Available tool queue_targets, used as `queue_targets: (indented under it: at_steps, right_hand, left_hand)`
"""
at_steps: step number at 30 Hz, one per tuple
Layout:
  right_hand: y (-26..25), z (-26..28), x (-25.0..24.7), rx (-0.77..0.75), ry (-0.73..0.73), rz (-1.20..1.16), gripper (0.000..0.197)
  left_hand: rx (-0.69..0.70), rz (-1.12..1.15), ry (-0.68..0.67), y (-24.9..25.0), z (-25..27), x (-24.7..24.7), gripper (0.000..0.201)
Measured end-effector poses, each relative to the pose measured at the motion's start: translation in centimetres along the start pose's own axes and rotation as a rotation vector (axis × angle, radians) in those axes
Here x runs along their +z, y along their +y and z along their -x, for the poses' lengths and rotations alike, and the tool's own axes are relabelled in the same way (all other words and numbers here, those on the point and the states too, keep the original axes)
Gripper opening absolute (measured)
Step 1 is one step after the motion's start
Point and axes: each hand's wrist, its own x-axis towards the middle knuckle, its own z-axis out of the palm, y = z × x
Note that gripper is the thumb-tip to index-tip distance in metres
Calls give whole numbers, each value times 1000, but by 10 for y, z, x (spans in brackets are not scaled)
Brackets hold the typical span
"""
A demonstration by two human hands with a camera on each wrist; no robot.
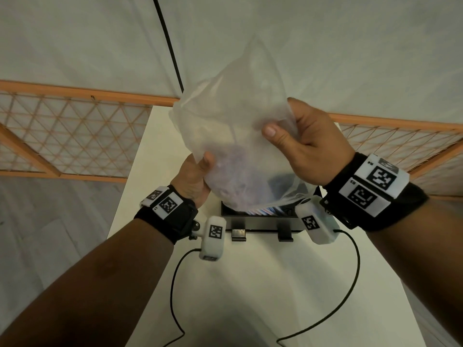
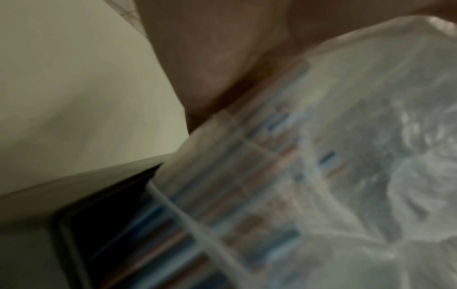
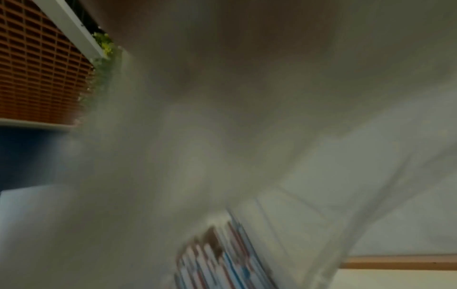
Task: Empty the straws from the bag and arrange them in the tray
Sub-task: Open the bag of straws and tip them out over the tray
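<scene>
A cloudy plastic bag [image 1: 235, 136] hangs upturned over a black tray [image 1: 260, 219], its mouth down at the tray. My left hand [image 1: 198, 176] grips the bag's lower left side. Higher on the bag's right side, my right hand [image 1: 300, 139] pinches it between thumb and fingers. Striped straws [image 1: 265, 211], blue, red and white, show at the bag's mouth inside the tray. In the left wrist view the bag [image 2: 358, 156] and the blurred straws [image 2: 247, 195] lie over the tray [image 2: 99, 234]. The right wrist view is filled by the bag [image 3: 222, 156], with straws [image 3: 222, 264] below.
The tray sits on a white table [image 1: 250, 296], with two clips [image 1: 239, 232] on its near edge. Black cables [image 1: 175, 284] trail from the wrist cameras over the table. An orange lattice fence [image 1: 75, 136] stands behind the table on both sides.
</scene>
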Motion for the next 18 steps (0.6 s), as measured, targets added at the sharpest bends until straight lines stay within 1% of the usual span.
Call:
queue_targets:
  at_steps: [2,3,5,6,7,8,9,11,13,14,16,18]
  right_hand:
    - [0,-3,-4,-6,53,3,29]
    - [1,-4,-5,13,45,10,32]
    - [4,-2,-4,110,-40,-12,34]
    - [6,0,-1,178,-83,-14,41]
    - [7,2,2,224,-123,-4,54]
    - [10,3,6,255,-168,-6,63]
    - [11,3,10,286,-211,-21,61]
    - [10,2,18,319,-281,-75,38]
    - [8,-4,24,323,-301,-88,25]
    - [7,-7,26,299,-296,-66,22]
    - [7,-13,29,249,-282,-28,22]
    - [9,-17,33,235,-328,-7,20]
  left_hand:
    - [8,-13,-13,0,-1,-1,144]
    - [4,-17,-19,-1,-1,-1,141]
    - [-10,-58,-29,-1,-1,-1,131]
    - [-14,-89,-47,-1,0,-1,129]
    - [-19,-114,-72,-1,1,-1,129]
    - [-25,-128,-91,0,2,-1,128]
    - [-29,-138,-101,1,3,-1,126]
    - [-26,-153,-117,3,3,0,117]
    - [-16,-158,-123,6,3,1,110]
    - [-13,-157,-110,7,3,0,107]
    - [-15,-149,-74,9,3,-1,102]
    - [-47,-175,-80,8,3,-2,93]
